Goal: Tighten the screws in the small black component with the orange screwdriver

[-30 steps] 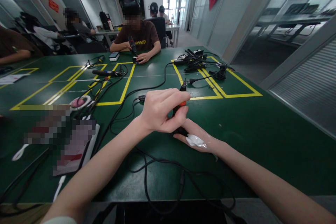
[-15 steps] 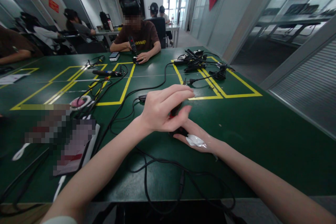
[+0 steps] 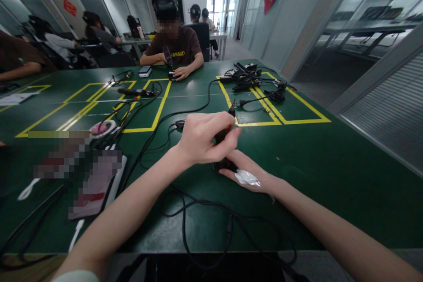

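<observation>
My left hand (image 3: 209, 137) is curled round a dark, upright tool (image 3: 222, 135), whose narrow tip shows above the fingers. Just below it, my right hand (image 3: 247, 169) lies low over the green table, its thumb and fingers around a small black object (image 3: 224, 165). Much of that object is hidden beneath my left hand, so its shape is unclear. A shiny clear-white piece of film (image 3: 247, 178) sits on the back of my right hand near the thumb.
Black cables (image 3: 211, 204) loop in front of my hands. Beyond lies a pile of black cords (image 3: 244, 76) by yellow tape. At left are a blurred pouch (image 3: 95, 185) and a white tape roll (image 3: 103, 129). A person (image 3: 175, 48) works across the green table (image 3: 313, 176).
The fingers of my left hand have curled in more tightly, and the tool's tip now shows above them. My right hand has hardly moved.
</observation>
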### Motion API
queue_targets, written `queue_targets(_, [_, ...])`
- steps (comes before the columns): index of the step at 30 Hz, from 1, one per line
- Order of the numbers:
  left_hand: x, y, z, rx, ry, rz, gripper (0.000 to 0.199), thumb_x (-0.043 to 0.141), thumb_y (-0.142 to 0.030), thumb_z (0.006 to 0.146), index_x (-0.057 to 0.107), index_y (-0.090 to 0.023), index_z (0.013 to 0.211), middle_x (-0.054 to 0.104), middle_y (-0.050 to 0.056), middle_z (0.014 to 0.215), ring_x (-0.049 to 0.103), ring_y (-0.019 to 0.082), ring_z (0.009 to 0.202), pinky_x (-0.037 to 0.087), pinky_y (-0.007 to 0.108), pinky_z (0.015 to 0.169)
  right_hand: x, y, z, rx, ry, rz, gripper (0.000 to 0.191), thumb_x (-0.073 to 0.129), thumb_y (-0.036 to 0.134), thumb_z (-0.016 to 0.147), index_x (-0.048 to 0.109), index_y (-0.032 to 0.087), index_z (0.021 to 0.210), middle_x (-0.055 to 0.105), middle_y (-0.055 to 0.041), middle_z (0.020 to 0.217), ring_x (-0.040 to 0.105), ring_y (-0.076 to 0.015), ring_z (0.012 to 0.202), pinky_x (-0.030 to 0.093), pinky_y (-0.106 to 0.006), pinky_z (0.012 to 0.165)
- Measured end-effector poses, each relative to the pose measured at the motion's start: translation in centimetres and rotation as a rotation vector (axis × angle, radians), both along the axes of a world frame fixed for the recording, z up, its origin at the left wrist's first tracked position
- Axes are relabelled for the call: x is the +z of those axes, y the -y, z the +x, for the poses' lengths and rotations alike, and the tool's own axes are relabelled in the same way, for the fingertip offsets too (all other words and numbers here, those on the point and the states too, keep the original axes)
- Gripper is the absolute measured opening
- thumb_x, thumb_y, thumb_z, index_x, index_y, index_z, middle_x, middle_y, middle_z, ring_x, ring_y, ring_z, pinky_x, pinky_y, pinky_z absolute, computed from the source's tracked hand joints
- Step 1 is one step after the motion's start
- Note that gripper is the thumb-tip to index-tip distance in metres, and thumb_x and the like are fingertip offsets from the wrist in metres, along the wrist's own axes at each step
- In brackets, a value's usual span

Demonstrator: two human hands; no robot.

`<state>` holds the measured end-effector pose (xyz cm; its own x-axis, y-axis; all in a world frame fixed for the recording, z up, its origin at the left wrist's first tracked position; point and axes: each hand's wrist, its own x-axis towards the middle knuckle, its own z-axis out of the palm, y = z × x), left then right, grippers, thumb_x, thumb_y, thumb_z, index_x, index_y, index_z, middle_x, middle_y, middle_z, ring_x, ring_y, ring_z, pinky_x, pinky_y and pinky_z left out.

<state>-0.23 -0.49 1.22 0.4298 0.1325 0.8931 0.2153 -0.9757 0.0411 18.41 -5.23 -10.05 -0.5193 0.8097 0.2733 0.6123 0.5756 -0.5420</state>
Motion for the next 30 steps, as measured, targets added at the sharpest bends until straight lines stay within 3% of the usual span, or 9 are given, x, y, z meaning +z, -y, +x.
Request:
queue_targets(4, [-0.2, -0.2, 0.0, -0.022, -0.012, -0.032, 0.018, 0.04, -0.02, 0.097, 0.055, -0.018, 0.086, 0.058, -0.005, 0.062, 0.05, 0.007, 0.049, 0.04, 0.021, 0.052, 0.1, 0.0, 0.0, 0.008, 0.0, -0.007, 0.023, 0.065, 0.033, 0.099, 0.063, 0.019, 0.117, 0.071, -0.0107, 0.105, 0.065, -0.027, 0.089, 0.056, -0.043, 0.082])
queue_targets(9, [-0.7, -0.1, 0.4, 0.03, 0.051, -0.077, 0.008, 0.056, -0.023, 0.097, 0.057, -0.018, 0.092, 0.057, -0.008, 0.063, 0.05, 0.004, 0.048, 0.037, 0.017, 0.051, 0.0, 0.0, 0.0, 0.004, 0.002, 0.009, 0.024, 0.066, 0.03, 0.097, 0.062, 0.019, 0.118, 0.072, -0.0113, 0.107, 0.066, -0.0276, 0.09, 0.055, -0.044, 0.082])
queue_targets(15, [-1.5, 0.2, 1.0, 0.063, 0.108, -0.163, 0.017, 0.065, -0.027, 0.095, 0.051, -0.019, 0.089, 0.055, -0.008, 0.069, 0.05, 0.003, 0.053, 0.036, 0.016, 0.053, 0.1, 0.0, 0.1, 0.005, 0.009, -0.017, 0.018, 0.066, 0.03, 0.098, 0.063, 0.02, 0.113, 0.072, -0.0091, 0.104, 0.066, -0.0272, 0.09, 0.054, -0.042, 0.081])
queue_targets(18, [-1.9, 0.3, 1.0, -0.008, 0.124, -0.332, 0.02, 0.067, -0.03, 0.095, 0.051, -0.019, 0.092, 0.053, -0.008, 0.071, 0.053, 0.003, 0.054, 0.038, 0.015, 0.054, -0.1, 0.0, 0.1, 0.005, -0.001, -0.018, 0.021, 0.066, 0.028, 0.097, 0.061, 0.019, 0.116, 0.072, -0.01, 0.106, 0.066, -0.0274, 0.09, 0.054, -0.042, 0.081])
queue_targets(24, [-3.2, 0.5, 0.8, -0.157, 0.196, -0.827, 0.034, 0.071, -0.039, 0.092, 0.054, -0.019, 0.114, 0.055, -0.009, 0.071, 0.055, 0.004, 0.048, 0.04, 0.015, 0.049, -0.2, -0.2, 0.1, 0.018, 0.0, 0.004, 0.017, 0.066, 0.027, 0.097, 0.06, 0.019, 0.111, 0.071, -0.0091, 0.102, 0.065, -0.026, 0.087, 0.054, -0.041, 0.079])
queue_targets(27, [-3.7, 1.0, 0.1, -0.061, 0.168, -0.906, 0.031, 0.068, -0.042, 0.093, 0.058, -0.018, 0.11, 0.052, -0.007, 0.068, 0.051, 0.006, 0.055, 0.042, 0.019, 0.056, 0.0, -0.2, 0.0, 0.02, 0.012, 0.003, 0.018, 0.066, 0.026, 0.097, 0.06, 0.02, 0.113, 0.071, -0.0088, 0.102, 0.066, -0.0257, 0.087, 0.054, -0.04, 0.08])
queue_targets(30, [-3.9, 1.9, -1.1, -0.081, 0.085, -0.932, 0.023, 0.06, -0.036, 0.095, 0.061, -0.016, 0.106, 0.056, -0.003, 0.078, 0.052, 0.009, 0.067, 0.045, 0.022, 0.067, -0.1, -0.3, -0.1, 0.009, 0.018, 0.012, 0.019, 0.067, 0.025, 0.096, 0.06, 0.02, 0.113, 0.07, -0.009, 0.103, 0.066, -0.0262, 0.088, 0.054, -0.041, 0.08])
